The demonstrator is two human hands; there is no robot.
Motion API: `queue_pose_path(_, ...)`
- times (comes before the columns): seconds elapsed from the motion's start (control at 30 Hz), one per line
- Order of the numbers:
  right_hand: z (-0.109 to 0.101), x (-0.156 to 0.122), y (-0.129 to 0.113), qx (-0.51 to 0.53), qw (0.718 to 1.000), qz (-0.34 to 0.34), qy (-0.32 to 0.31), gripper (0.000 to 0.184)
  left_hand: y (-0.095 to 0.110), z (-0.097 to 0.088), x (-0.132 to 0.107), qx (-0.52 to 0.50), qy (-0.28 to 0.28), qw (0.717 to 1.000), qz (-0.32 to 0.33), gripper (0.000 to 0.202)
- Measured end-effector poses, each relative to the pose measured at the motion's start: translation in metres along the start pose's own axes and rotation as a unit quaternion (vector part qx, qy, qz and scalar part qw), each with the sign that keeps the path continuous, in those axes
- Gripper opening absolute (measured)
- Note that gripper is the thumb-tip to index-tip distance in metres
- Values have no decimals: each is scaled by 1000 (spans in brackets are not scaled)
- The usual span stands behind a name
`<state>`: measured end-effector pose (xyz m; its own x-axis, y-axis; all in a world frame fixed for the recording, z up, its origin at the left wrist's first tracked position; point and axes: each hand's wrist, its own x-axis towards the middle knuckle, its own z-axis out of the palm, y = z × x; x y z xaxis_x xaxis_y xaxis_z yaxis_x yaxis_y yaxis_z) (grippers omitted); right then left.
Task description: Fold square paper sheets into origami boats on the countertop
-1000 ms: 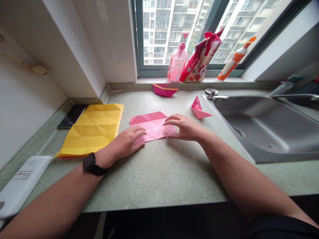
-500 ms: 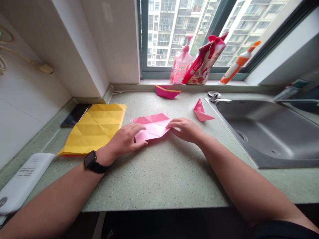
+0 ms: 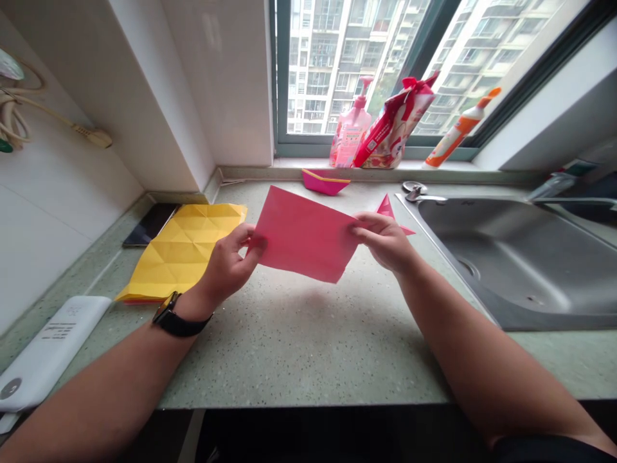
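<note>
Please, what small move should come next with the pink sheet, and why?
Perhaps lower the pink sheet flat onto the counter: the left grip and the right grip hold it raised by opposite sides, and the counter below could probably support it more steadily.

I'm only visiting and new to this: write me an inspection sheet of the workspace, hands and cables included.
Surface: speckled counter, sink set in at right.
Job's things: pink sheet, held above the counter; creased yellow paper at left; boat behind; second folded piece, partly hidden by the right hand.
Clutter: dark device beside the yellow paper; white device nearer.
Hands: left hand and right each pinch the sheet.
Cables: corded plug at left.
Surroundings: window; two bottles and a bag on its sill.
</note>
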<state>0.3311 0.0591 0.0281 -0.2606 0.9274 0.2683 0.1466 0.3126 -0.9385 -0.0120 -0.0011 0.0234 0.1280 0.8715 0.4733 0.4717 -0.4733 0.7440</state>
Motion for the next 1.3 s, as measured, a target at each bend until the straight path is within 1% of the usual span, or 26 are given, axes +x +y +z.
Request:
queue_pose_path(0.07,-3,1,1,25,998,48,-28,42,0,1,1,-94,8,994,-47,28)
queue_pose_path(0.1,-4,2,2,17,996,71,-51,43,-2,2,3,-119,7,990,-69,31)
queue_pose_path(0.17,-6,4,8,-38,990,99,-95,42,-6,3,5,-126,-13,986,-104,33)
queue_pose_path(0.23,-5,6,15,-115,983,95,-111,39,-10,2,6,-88,-56,988,-118,30)
queue_pose_path(0.3,-1,6,23,-167,978,70,-103,36,-11,2,5,-25,-111,988,-107,28)
queue_pose_path(0.37,7,5,29,-188,975,46,-112,38,-9,3,3,41,-149,985,-82,29)
queue_pose_path(0.43,16,1,33,-201,970,37,-135,45,-5,4,0,81,-161,982,-58,32)
queue_pose_path(0.53,26,-3,35,-222,961,38,-163,54,-3,7,-2,88,-158,983,-39,35)
queue_pose_path(0.6,28,-4,36,-209,960,48,-178,56,-6,8,-2,83,-143,985,-38,36)
queue_pose_path(0.67,27,-2,37,-163,967,68,-185,54,-12,8,-2,77,-111,989,-53,43)
queue_pose_path(0.73,25,1,36,-100,975,90,-176,51,-18,9,-2,39,-76,992,-90,64)
queue_pose_path(0.8,23,5,34,-38,981,110,-155,51,-22,11,-2,-58,-59,986,-146,89)
queue_pose_path(0.83,22,6,33,-9,982,119,-144,52,-21,12,-2,-120,-61,975,-176,96)
queue_pose_path(0.87,21,7,31,17,983,129,-133,54,-20,13,-1,-180,-74,959,-204,98)
queue_pose_path(0.9,20,7,30,38,982,140,-123,55,-17,13,-1,-230,-93,942,-226,94)
queue_pose_path(0.97,20,7,28,67,979,159,-108,57,-11,13,0,-284,-142,917,-242,74)
queue_pose_path(1.03,20,7,26,85,976,174,-99,58,-5,13,0,-295,-170,910,-238,57)
queue_pose_path(1.1,20,6,25,101,973,187,-90,58,-3,12,1,-291,-166,911,-239,49)
queue_pose_path(1.23,19,6,22,145,961,223,-75,62,-6,12,2,-286,-140,912,-259,45)
queue_pose_path(1.3,19,6,21,163,953,240,-82,61,-8,14,2,-282,-130,917,-252,43)
